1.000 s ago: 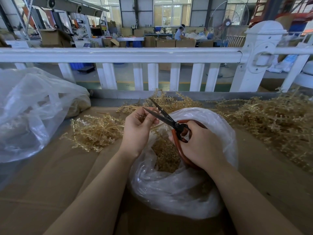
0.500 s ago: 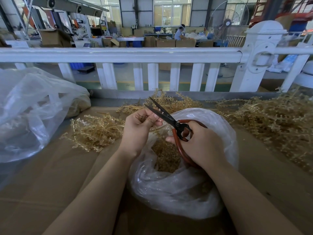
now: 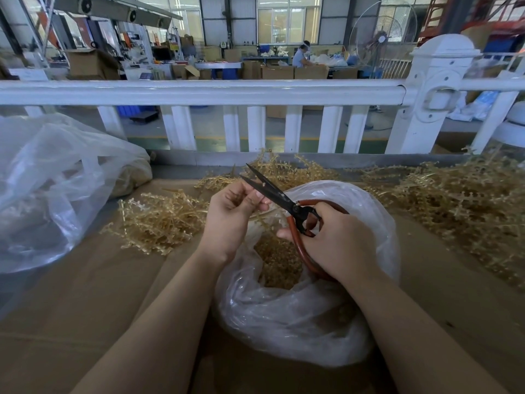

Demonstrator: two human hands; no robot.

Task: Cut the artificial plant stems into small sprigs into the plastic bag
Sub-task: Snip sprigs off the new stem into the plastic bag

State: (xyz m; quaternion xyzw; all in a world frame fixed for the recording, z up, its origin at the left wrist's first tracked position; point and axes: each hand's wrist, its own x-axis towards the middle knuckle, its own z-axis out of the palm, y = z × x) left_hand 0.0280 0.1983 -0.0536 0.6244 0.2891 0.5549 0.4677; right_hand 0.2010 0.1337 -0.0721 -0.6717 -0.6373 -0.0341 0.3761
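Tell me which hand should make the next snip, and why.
Right. The right hand grips the scissors, blades open above the bag. The left hand pinches a stem at the blades, so it likely only feeds.

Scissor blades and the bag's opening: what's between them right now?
In the head view, the left hand pinching a stem sits between the open scissors and the bag mouth.

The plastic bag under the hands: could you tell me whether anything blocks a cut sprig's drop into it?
Nothing visible does. The plastic bag gapes open below the left hand, which pinches the stem, and the scissors in the right hand. Cut sprigs already lie inside.
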